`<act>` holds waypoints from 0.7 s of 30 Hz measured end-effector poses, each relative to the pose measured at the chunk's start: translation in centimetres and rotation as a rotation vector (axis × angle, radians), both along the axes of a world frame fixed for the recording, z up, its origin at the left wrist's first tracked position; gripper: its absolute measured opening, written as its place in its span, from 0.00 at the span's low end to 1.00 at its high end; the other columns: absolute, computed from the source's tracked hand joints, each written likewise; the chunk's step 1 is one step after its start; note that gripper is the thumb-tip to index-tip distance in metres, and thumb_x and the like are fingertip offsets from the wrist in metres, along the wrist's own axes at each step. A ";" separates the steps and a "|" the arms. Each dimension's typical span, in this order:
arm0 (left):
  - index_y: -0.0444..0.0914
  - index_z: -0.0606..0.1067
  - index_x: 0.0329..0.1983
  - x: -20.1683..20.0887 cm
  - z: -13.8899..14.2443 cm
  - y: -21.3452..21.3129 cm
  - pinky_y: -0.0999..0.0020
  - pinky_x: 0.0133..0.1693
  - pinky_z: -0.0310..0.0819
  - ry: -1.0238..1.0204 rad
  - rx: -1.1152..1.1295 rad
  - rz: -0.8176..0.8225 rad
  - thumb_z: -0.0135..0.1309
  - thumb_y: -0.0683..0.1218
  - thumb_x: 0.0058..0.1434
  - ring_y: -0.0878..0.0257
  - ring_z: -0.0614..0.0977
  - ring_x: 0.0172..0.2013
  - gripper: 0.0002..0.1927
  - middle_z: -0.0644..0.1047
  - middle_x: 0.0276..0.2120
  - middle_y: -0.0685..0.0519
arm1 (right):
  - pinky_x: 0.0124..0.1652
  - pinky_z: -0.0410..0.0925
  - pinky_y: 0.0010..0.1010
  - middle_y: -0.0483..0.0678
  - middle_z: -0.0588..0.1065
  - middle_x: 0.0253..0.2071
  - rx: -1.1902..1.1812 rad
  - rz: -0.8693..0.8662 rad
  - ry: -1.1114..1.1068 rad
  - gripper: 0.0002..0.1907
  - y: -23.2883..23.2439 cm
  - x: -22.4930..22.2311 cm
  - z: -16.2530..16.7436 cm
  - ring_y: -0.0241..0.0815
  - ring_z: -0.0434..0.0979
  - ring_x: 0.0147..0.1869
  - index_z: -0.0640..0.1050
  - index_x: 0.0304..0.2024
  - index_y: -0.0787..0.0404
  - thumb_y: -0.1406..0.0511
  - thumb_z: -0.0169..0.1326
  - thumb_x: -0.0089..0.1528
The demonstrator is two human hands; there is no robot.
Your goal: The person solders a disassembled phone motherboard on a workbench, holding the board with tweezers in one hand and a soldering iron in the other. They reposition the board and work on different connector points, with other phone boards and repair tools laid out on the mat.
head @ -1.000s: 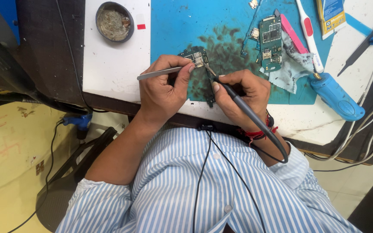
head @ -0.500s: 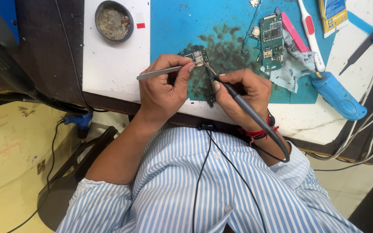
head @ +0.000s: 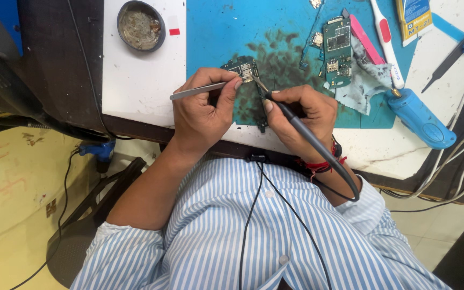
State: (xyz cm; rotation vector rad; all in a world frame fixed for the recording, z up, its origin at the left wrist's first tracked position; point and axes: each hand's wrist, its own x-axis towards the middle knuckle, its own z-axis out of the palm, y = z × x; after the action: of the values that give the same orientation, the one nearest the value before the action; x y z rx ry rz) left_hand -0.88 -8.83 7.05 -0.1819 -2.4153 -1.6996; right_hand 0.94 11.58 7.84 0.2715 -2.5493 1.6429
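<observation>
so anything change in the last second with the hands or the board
Nothing visibly changed. The left hand holds the tweezers at the small circuit board, and the right hand holds the soldering iron with its tip there, as before.

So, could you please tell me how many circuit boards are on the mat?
2: a small circuit board beneath the tool tips, and a green circuit board farther right. Others may be hidden.

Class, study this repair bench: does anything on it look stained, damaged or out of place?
Yes. The blue mat carries a dark blotchy stain around the small circuit board being worked on. A crumpled grey cloth lies partly under the second green board.
</observation>
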 end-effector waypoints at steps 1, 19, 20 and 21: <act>0.35 0.76 0.43 0.0 0.0 0.0 0.73 0.34 0.78 0.029 -0.007 -0.004 0.60 0.41 0.71 0.66 0.84 0.34 0.05 0.82 0.35 0.50 | 0.33 0.69 0.21 0.48 0.81 0.34 -0.017 -0.006 -0.013 0.07 -0.1 0.0 0.0 0.29 0.78 0.33 0.79 0.42 0.66 0.73 0.64 0.64; 0.35 0.76 0.43 0.0 0.1 -0.1 0.73 0.34 0.78 0.012 -0.013 -0.006 0.60 0.42 0.71 0.66 0.84 0.33 0.06 0.82 0.35 0.50 | 0.33 0.69 0.21 0.48 0.81 0.33 -0.006 -0.014 -0.016 0.07 -0.1 -0.1 -0.1 0.29 0.78 0.33 0.79 0.42 0.67 0.72 0.65 0.64; 0.34 0.76 0.43 0.0 0.1 -0.1 0.74 0.32 0.77 -0.009 -0.005 -0.007 0.60 0.42 0.71 0.67 0.84 0.32 0.06 0.82 0.34 0.50 | 0.33 0.68 0.21 0.48 0.81 0.33 -0.024 -0.026 -0.022 0.07 -0.1 0.0 -0.1 0.29 0.78 0.33 0.78 0.42 0.67 0.72 0.65 0.64; 0.34 0.76 0.43 0.0 0.1 -0.1 0.74 0.32 0.78 -0.016 -0.002 -0.004 0.60 0.42 0.71 0.67 0.84 0.32 0.06 0.82 0.34 0.50 | 0.33 0.68 0.21 0.47 0.81 0.33 -0.041 -0.037 -0.028 0.07 -0.1 0.0 -0.1 0.28 0.78 0.33 0.78 0.42 0.67 0.72 0.64 0.64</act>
State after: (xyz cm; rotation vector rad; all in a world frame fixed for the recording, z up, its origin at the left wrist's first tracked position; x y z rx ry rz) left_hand -0.87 -8.93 7.13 -0.1741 -2.4299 -1.7076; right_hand 0.97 11.48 7.70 0.1983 -2.5213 1.6959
